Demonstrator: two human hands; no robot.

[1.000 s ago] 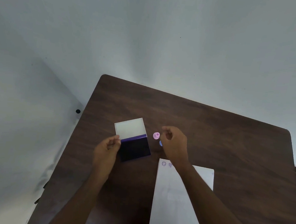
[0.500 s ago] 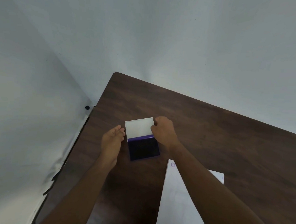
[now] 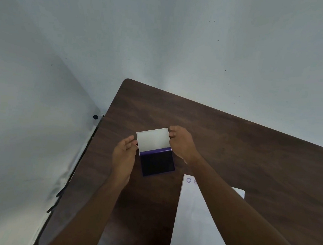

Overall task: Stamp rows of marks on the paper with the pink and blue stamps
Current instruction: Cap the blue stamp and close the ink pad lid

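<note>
Walls (image 3: 181, 47), pale grey, fill most of my view, meeting in a corner behind the table (image 3: 232, 142). Dark brown wood, that table, with a rounded far corner, and it runs off the bottom and right of my picture. On it, near side, I see the paper (image 3: 194, 220), white, its right part covered by the forearm that crosses it. At the paper's top left corner I can make out a small ring-shaped mark (image 3: 188, 180), with a second mark just beside it, half hidden by the arm.

Between the two hands sits the ink pad (image 3: 158, 162), open: dark purple pad nearest me, white lid (image 3: 152, 140) swung up and back on the far side. It lies just beyond the paper's top left corner, apart from it.

Right hand (image 3: 182, 143) now: it is at the lid's right edge, fingers curled in against that edge. Whether they pinch the lid or only touch it, I cannot tell from here. Left hand (image 3: 124, 154) is at the lid's left edge, fingers straight and together, tips just touching or nearly touching the lid's side; it clasps nothing.

Pink and blue stamps: I can't find either one; the right hand covers the spot beside the pad.

Small black knob (image 3: 95, 117) on the wall, left of the table's edge.
</note>
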